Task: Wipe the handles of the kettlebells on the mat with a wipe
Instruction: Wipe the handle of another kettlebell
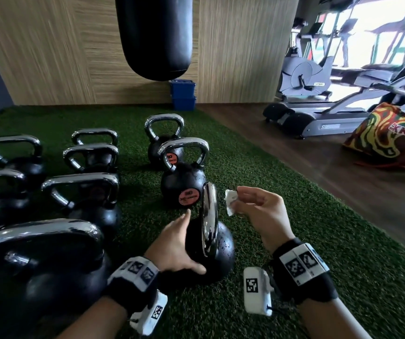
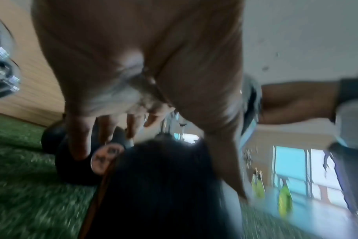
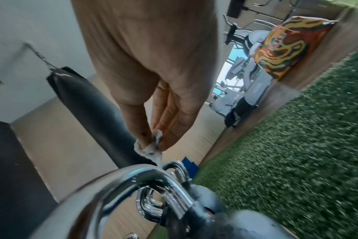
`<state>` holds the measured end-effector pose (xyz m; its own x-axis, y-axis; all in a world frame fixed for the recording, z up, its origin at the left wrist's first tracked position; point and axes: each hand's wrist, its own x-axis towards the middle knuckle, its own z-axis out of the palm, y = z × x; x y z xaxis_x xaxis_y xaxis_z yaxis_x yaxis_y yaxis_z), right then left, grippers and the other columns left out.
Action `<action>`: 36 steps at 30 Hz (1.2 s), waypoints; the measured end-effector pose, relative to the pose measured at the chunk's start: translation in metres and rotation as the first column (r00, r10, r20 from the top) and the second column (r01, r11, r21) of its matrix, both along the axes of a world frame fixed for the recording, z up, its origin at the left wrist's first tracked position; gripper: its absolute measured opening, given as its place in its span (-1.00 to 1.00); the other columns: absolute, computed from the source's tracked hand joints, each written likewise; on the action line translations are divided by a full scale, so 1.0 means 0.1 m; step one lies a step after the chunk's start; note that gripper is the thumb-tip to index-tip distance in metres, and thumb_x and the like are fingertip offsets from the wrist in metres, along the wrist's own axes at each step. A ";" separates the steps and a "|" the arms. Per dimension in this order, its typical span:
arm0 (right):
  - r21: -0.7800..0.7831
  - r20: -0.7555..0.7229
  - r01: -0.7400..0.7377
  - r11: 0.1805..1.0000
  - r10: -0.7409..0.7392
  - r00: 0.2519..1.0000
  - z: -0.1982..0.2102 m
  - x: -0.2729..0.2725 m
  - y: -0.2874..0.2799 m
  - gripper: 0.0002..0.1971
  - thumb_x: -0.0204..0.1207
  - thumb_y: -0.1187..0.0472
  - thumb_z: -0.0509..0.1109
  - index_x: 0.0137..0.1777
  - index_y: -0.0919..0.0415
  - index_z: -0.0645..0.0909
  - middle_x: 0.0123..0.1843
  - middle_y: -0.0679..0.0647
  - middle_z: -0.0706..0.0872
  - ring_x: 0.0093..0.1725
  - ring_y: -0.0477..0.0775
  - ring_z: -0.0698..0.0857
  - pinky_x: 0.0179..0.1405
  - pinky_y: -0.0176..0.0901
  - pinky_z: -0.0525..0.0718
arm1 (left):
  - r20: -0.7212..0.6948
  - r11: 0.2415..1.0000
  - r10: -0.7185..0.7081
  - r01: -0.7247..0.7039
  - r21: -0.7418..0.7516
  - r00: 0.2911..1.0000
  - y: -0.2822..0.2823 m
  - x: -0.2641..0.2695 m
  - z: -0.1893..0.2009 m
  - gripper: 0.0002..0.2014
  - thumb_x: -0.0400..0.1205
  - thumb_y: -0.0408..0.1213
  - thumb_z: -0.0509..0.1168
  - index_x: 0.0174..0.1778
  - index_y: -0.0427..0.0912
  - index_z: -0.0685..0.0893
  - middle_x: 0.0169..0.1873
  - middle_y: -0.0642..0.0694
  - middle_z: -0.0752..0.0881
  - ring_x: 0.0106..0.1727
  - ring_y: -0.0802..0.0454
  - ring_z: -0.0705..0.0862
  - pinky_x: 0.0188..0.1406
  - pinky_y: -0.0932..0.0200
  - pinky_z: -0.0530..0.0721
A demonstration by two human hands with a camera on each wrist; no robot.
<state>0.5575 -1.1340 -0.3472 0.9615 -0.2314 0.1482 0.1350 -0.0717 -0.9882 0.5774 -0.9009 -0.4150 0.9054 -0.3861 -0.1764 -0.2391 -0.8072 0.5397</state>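
A black kettlebell stands on the green mat right in front of me, its chrome handle turned edge-on. My left hand lies flat against the ball's left side, fingers nearly straight and thumb across the near face. The left wrist view shows those fingers spread above the dark ball. My right hand pinches a small crumpled white wipe just right of the handle's top, apart from it. In the right wrist view the wipe hangs just above the handle.
Several more chrome-handled kettlebells stand to the left, and two with orange labels are just beyond. A black punching bag hangs ahead over blue boxes. A colourful bag and treadmills sit on the wooden floor at right.
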 end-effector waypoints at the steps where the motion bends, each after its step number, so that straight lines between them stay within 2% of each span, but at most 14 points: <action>1: -0.001 -0.033 0.011 1.000 -0.011 0.999 -0.06 0.06 -0.03 -0.62 0.29 0.36 0.72 0.12 0.16 0.82 -0.05 0.01 0.90 -0.02 0.03 0.88 0.06 -0.10 0.82 | 0.008 0.999 0.002 -0.002 0.036 1.000 -0.11 -0.02 -0.11 0.58 0.12 0.45 0.63 0.81 0.03 -0.32 0.83 -0.02 -0.13 0.83 -0.10 -0.09 0.81 -0.16 0.09; 3: -0.024 -0.105 0.002 1.000 -0.004 0.995 -0.18 0.19 -0.06 -0.69 0.31 0.37 0.69 0.06 0.17 0.85 -0.07 0.01 0.90 -0.04 0.04 0.88 0.06 -0.09 0.84 | 0.119 0.998 0.053 -0.055 0.017 0.991 -0.30 -0.04 -0.32 0.51 0.10 0.65 0.41 0.80 0.06 -0.26 0.81 -0.06 -0.09 0.82 -0.14 -0.05 0.79 -0.19 0.14; 5: -0.061 -0.170 -0.041 0.997 0.030 0.985 -0.32 0.28 -0.06 -0.75 0.33 0.37 0.68 -0.01 0.15 0.85 -0.11 0.01 0.90 -0.05 0.08 0.88 -0.01 -0.14 0.84 | 0.242 0.995 0.096 -0.082 -0.064 0.966 -0.35 -0.03 -0.45 0.37 0.18 0.62 0.37 0.79 -0.02 -0.05 0.75 -0.08 0.13 0.76 -0.13 0.15 0.77 -0.13 0.24; 8: -0.100 -0.229 -0.046 0.994 0.022 0.973 -0.51 0.38 -0.02 -0.77 0.33 0.43 0.67 -0.09 0.11 0.85 -0.16 0.04 0.90 -0.08 0.10 0.89 -0.05 -0.16 0.85 | 0.376 0.994 0.019 0.024 -0.110 0.927 -0.31 0.05 -0.52 0.25 0.28 0.52 0.40 0.76 -0.15 0.15 0.67 -0.07 0.33 0.70 -0.07 0.29 0.72 -0.10 0.28; 10: -0.091 -0.264 -0.010 0.996 -0.014 0.965 -0.60 0.44 0.01 -0.76 0.33 0.45 0.66 -0.10 0.12 0.85 -0.15 0.07 0.90 -0.07 0.11 0.89 0.00 -0.07 0.86 | 0.406 0.988 -0.029 0.088 -0.128 0.913 -0.28 0.08 -0.49 0.19 0.29 0.46 0.45 0.74 -0.10 0.22 0.62 -0.02 0.41 0.64 -0.02 0.37 0.69 -0.12 0.33; 13: -0.020 -0.307 0.096 0.995 -0.098 0.947 -0.66 0.53 0.05 -0.76 0.32 0.45 0.67 -0.06 0.17 0.84 -0.11 0.14 0.90 -0.07 0.12 0.88 0.06 0.00 0.85 | 0.332 0.962 -0.101 0.177 -0.206 0.938 -0.13 0.21 -0.39 0.02 0.24 0.35 0.57 0.60 0.13 0.35 0.37 0.22 0.49 0.42 0.14 0.51 0.58 -0.09 0.51; 15: 0.008 -0.305 0.157 0.988 -0.148 0.941 -0.71 0.57 0.08 -0.76 0.29 0.39 0.72 -0.08 0.17 0.84 -0.10 0.15 0.90 -0.10 0.09 0.87 0.08 -0.02 0.84 | 0.275 0.959 -0.168 0.222 -0.177 0.947 -0.04 0.29 -0.35 0.00 0.23 0.33 0.61 0.56 0.16 0.36 0.30 0.28 0.48 0.37 0.18 0.52 0.55 -0.05 0.55; 20: 0.025 -0.264 0.107 0.994 -0.097 0.960 -0.82 0.53 0.21 -0.67 0.19 0.15 0.80 -0.05 0.18 0.88 -0.16 0.10 0.91 -0.14 0.08 0.87 0.06 -0.03 0.84 | 0.269 0.939 -0.210 0.270 -0.212 0.940 -0.04 0.34 -0.39 0.04 0.28 0.28 0.62 0.64 0.06 0.34 0.48 0.08 0.50 0.55 0.04 0.47 0.62 -0.20 0.46; 24: -0.139 -0.277 0.086 0.987 -0.123 0.953 -0.73 0.57 0.23 -0.80 0.29 0.18 0.75 -0.10 0.16 0.89 -0.20 0.14 0.90 -0.21 0.06 0.81 0.02 0.08 0.86 | 0.282 0.948 -0.190 0.250 -0.195 0.941 -0.05 0.31 -0.39 0.11 0.29 0.29 0.61 0.70 0.06 0.25 0.58 0.06 0.40 0.63 0.02 0.36 0.69 -0.19 0.35; 26: -0.259 -0.228 0.100 0.961 -0.162 0.960 -0.61 0.61 0.24 -0.86 0.34 0.12 0.72 -0.13 0.08 0.89 -0.25 0.07 0.89 -0.21 0.08 0.85 -0.04 0.01 0.86 | 0.281 0.951 -0.201 0.256 -0.175 0.938 -0.05 0.29 -0.38 0.12 0.31 0.30 0.60 0.73 0.05 0.21 0.62 0.04 0.36 0.66 0.02 0.31 0.73 -0.20 0.28; 29: -0.231 -0.133 0.182 0.956 -0.216 0.967 -0.47 0.65 0.26 -0.90 0.38 0.14 0.71 -0.12 0.04 0.89 -0.29 0.00 0.89 -0.18 0.09 0.88 -0.05 -0.01 0.87 | 0.291 0.948 -0.209 0.266 -0.176 0.934 -0.05 0.26 -0.36 0.10 0.34 0.26 0.61 0.73 -0.01 0.25 0.62 -0.01 0.36 0.66 0.02 0.31 0.73 -0.23 0.26; 32: -0.244 -0.136 0.158 0.957 -0.195 0.971 -0.44 0.63 0.27 -0.87 0.41 0.17 0.68 -0.06 0.14 0.89 -0.22 0.11 0.89 -0.10 0.17 0.89 0.03 0.08 0.86 | 0.302 0.955 -0.214 0.264 -0.133 0.929 -0.06 0.25 -0.32 0.07 0.37 0.24 0.62 0.72 -0.05 0.27 0.63 -0.04 0.37 0.67 -0.01 0.30 0.74 -0.20 0.24; 34: -0.275 -0.152 0.105 0.956 -0.151 0.977 -0.40 0.63 0.24 -0.90 0.43 0.22 0.67 -0.07 0.19 0.89 -0.20 0.18 0.89 -0.15 0.16 0.88 -0.07 -0.07 0.86 | 0.322 0.958 -0.220 0.266 -0.106 0.921 -0.06 0.24 -0.31 0.10 0.38 0.24 0.62 0.75 -0.07 0.23 0.64 -0.06 0.36 0.68 -0.02 0.29 0.75 -0.16 0.22; 36: -0.360 -0.078 0.113 0.926 -0.150 0.986 -0.30 0.65 0.21 -0.94 0.43 0.25 0.67 -0.12 0.14 0.89 -0.27 0.10 0.88 -0.32 -0.05 0.78 -0.28 -0.26 0.78 | 0.347 0.957 -0.215 0.269 -0.114 0.913 -0.05 0.23 -0.34 0.13 0.39 0.23 0.62 0.77 -0.08 0.18 0.67 -0.06 0.32 0.69 -0.02 0.25 0.76 -0.11 0.19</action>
<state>0.6224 -1.1134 -0.3774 0.9403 -0.3075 0.1456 -0.0001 -0.4282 -0.9037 0.6004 -0.9063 -0.4486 0.7771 -0.5987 0.1941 -0.6010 -0.6143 0.5113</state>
